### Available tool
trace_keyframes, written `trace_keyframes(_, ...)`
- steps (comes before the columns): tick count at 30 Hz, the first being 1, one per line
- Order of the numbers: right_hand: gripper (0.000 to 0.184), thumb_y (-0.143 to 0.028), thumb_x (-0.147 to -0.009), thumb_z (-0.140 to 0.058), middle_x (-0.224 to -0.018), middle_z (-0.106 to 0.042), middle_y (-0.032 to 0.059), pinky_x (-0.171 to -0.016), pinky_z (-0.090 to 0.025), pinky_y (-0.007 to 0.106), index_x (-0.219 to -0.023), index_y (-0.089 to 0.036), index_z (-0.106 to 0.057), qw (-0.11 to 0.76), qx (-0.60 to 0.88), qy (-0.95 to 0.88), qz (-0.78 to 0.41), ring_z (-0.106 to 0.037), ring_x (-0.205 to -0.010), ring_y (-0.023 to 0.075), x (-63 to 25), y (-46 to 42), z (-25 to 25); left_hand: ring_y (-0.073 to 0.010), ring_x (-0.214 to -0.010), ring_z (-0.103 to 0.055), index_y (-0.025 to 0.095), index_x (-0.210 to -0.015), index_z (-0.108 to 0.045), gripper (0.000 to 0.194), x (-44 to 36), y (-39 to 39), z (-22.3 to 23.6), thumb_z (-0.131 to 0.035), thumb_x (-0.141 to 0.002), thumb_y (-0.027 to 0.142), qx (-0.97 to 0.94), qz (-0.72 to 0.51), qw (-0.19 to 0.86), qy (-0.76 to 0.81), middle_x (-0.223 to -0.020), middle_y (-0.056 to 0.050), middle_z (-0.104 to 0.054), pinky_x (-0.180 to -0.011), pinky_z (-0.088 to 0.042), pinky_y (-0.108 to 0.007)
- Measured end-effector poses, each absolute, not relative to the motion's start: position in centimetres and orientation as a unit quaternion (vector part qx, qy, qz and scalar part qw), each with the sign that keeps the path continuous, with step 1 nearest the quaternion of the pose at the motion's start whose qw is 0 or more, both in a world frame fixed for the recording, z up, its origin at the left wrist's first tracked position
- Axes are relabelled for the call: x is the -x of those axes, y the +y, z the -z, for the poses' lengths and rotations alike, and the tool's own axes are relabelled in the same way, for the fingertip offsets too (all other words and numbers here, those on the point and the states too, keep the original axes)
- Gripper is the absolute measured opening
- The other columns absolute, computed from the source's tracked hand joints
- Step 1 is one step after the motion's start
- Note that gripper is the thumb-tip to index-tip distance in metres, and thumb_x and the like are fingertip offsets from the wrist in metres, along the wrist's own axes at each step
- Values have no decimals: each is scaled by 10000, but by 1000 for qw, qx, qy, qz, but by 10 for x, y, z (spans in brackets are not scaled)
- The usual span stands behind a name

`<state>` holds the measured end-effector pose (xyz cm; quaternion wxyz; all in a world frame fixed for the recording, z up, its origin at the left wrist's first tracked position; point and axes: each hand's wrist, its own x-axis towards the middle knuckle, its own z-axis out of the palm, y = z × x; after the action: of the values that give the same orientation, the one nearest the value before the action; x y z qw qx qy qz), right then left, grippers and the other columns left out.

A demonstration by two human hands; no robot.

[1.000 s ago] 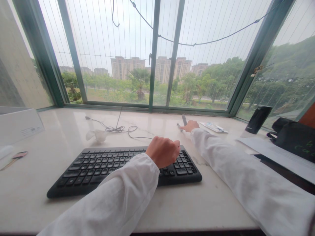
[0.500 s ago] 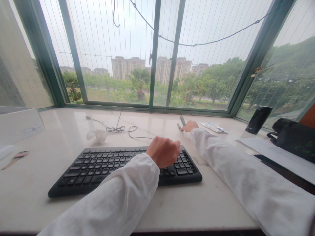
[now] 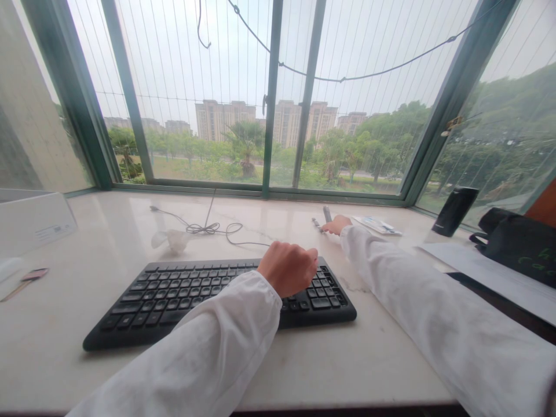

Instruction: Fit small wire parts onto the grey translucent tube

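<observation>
My left hand (image 3: 289,269) is closed over the right half of a black keyboard (image 3: 182,298). Its fingertips are turned away, so whatever it may hold is hidden. Further back, my right hand (image 3: 337,225) reaches to the white tabletop with its fingers closed on a slim grey stick-like object (image 3: 326,213), which points up and away. Close to its fingertips on the left lies a small grey-and-black piece (image 3: 317,223), too small to name. The keyboard's cable (image 3: 208,228) lies coiled behind it.
Behind the keyboard sits a crumpled translucent wad (image 3: 174,240). A small brush (image 3: 26,282) and a white box (image 3: 37,217) are at left. On the right are a flat packet (image 3: 377,225), a black cylinder (image 3: 455,211), a black bag (image 3: 521,243) and paper sheets (image 3: 478,269). Windows border the table's back.
My right hand has shifted slightly right, and the grey stick-like object has moved right with it. The small piece beside it stays put. My left hand holds its place over the keyboard.
</observation>
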<state>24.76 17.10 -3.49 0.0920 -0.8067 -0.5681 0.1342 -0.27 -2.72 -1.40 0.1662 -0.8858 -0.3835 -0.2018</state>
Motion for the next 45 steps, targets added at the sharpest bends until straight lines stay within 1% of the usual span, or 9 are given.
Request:
trace_keyframes(18,300,-350,-941,-586,-1129,-643,85,-822,-553,388,-1150,-136,-609,121,802,-574,-112,-648,-950,190,-246,172,39,-268,-600,-686,200,-771,-630,296,4,-26,15,-419,-940,320,884,205,174,-382,-660,-47,-696,-548,-459,-328)
trace_keyframes(20,288,-370,-921,-611,-1048,-673,80,-806,-548,367,-1063,-122,-644,133,801,-574,-104,-658,-907,182,-245,171,39,-271,-596,-684,203,-766,-627,295,4,-26,15,-420,-939,322,884,206,176,-382,-657,-45,-695,-543,-457,-332)
trace_keyframes(24,374,-477,-766,-731,-781,-716,119,-731,-505,291,-713,-108,-694,179,795,-574,-75,-681,-851,234,-245,168,36,-273,-592,-683,203,-762,-623,290,3,-25,16,-426,-937,323,883,206,177,-382,-651,-43,-693,-538,-450,-333)
trace_keyframes(26,408,-517,-736,-727,-743,-718,140,-715,-484,282,-662,-118,-696,211,788,-575,-59,-685,-879,266,-244,164,32,-274,-593,-683,203,-760,-624,290,3,-25,16,-427,-936,323,883,205,178,-383,-649,-44,-691,-535,-445,-331)
trace_keyframes(31,448,-543,-842,-587,-727,-723,124,-761,-461,283,-752,-128,-731,306,742,-592,-67,-674,-903,254,-240,143,16,-275,-613,-683,213,-800,-659,296,6,-22,15,-420,-937,321,878,199,172,-399,-664,-51,-696,-538,-429,-329)
trace_keyframes(33,469,-554,-881,-527,-722,-723,101,-740,-463,279,-812,-139,-735,347,711,-605,-89,-673,-826,219,-237,128,11,-272,-631,-683,212,-800,-672,300,8,-20,15,-428,-932,327,874,193,166,-414,-677,-56,-700,-552,-424,-328)
trace_keyframes(36,529,-610,-897,-474,-721,-720,81,-611,-471,254,-876,-136,-710,393,648,-635,-151,-629,-610,146,-230,96,8,-262,-643,-679,201,-756,-673,312,10,-16,16,-444,-924,330,867,188,160,-432,-687,-62,-702,-564,-414,-322)
trace_keyframes(40,540,-631,-886,-496,-704,-700,72,-547,-470,223,-888,-120,-670,426,551,-679,-232,-594,-562,110,-222,52,15,-245,-640,-668,202,-751,-678,314,12,-14,17,-445,-921,327,864,186,158,-441,-706,-56,-706,-563,-391,-310)
trace_keyframes(45,483,-633,-853,-556,-680,-685,42,-558,-484,242,-894,-151,-568,450,447,-714,-295,-588,-563,114,-215,22,27,-231,-661,-665,253,-835,-698,279,14,-11,18,-452,-922,354,854,197,146,-459,-735,-13,-715,-558,-358,-302)
